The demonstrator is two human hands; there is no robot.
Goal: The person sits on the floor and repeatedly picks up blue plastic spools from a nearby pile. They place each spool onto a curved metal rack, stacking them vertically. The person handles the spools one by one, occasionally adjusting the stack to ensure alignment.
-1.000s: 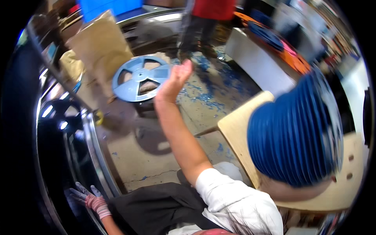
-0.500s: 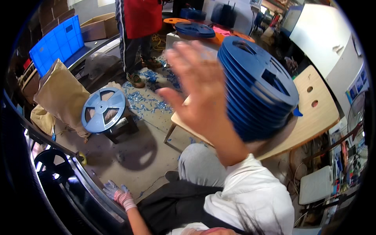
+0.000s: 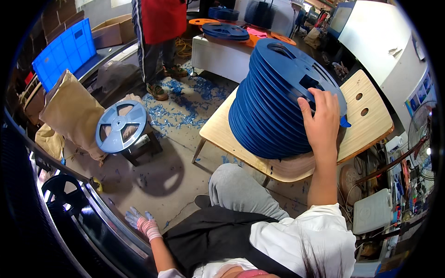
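Note:
A tall stack of blue plastic reels leans a little on a wooden chair. My bare right hand rests on the near edge of the top reel, thumb apart and fingers over its rim by a cut-out; no firm grip shows. My left hand, in a grey glove with a pink striped cuff, lies with fingers stretched out beside the metal edge of a dark machine. Inside that machine is a black reel. A light blue reel sits on a low dark stool.
Blue plastic scraps litter the floor. A person in a red apron stands beyond. Brown sacks and a blue crate are at left. More reels lie on a far table; a fan stands at right.
My right hand has come down from the air in front of the stack and moved right onto the top reel. The left hand stays nearly in place.

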